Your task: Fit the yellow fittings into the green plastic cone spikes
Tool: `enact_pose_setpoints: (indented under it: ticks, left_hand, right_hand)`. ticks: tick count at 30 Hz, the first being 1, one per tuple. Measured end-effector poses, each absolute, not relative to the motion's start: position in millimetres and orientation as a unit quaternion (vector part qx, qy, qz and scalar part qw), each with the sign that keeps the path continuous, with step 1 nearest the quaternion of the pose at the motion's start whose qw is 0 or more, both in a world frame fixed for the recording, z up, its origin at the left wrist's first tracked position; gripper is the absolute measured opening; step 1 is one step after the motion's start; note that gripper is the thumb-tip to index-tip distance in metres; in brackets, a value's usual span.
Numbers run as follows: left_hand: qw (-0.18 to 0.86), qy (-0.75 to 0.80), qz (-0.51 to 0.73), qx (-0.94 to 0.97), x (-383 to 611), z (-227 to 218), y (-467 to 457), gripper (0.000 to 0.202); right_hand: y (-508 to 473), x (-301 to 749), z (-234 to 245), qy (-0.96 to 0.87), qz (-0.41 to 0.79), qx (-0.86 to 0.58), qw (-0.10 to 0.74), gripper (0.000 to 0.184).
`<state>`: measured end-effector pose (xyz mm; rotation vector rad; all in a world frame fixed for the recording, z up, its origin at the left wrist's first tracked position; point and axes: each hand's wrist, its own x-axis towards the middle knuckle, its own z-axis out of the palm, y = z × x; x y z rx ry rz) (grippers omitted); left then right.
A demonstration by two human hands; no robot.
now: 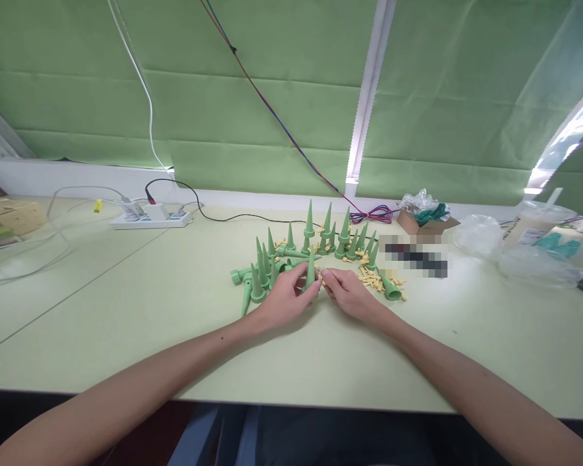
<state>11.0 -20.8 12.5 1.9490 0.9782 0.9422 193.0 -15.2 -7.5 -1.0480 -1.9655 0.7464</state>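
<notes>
My left hand [291, 294] is closed around a green plastic spike [311, 268], which stands point up between the fingers. Close beside it, the fingers of my right hand [346, 291] pinch a small yellow plastic piece [322, 278] against the spike's side; most of that piece is hidden. Several more green spikes [261, 262] stand point up or lie on their sides just past my left hand. A second group of upright spikes [344, 233] stands farther back. Loose yellow pieces [369, 279] lie scattered past my right hand, near a tipped green spike [391, 288].
A power strip [150, 220] with plugs and cables sits at the back left. At the back right are a cardboard box [425, 226] with crumpled plastic, a clear plastic bag [480, 236] and a cup [529, 226]. A blurred dark object [418, 255] lies right of the spikes.
</notes>
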Motion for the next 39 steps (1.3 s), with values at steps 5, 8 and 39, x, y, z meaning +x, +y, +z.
enact_pose_setpoints:
  ticks: [5, 8, 39]
  left_hand:
    - [0.425, 0.38, 0.37, 0.733, 12.0, 17.4, -23.2, 0.025]
    - [0.445, 0.381, 0.37, 0.721, 12.0, 17.9, -22.6, 0.024]
    - [0.148, 0.355, 0.358, 0.851, 4.8, 3.7, -12.8, 0.024]
  right_hand:
    - [-15.8, 192.4, -5.9, -0.767, 0.293, -0.409, 0.398, 0.043]
    - [-17.1, 193.0, -5.0, -0.762, 0.304, -0.398, 0.411, 0.037]
    - [-16.4, 192.9, -5.1, -0.78, 0.291, -0.387, 0.396, 0.037]
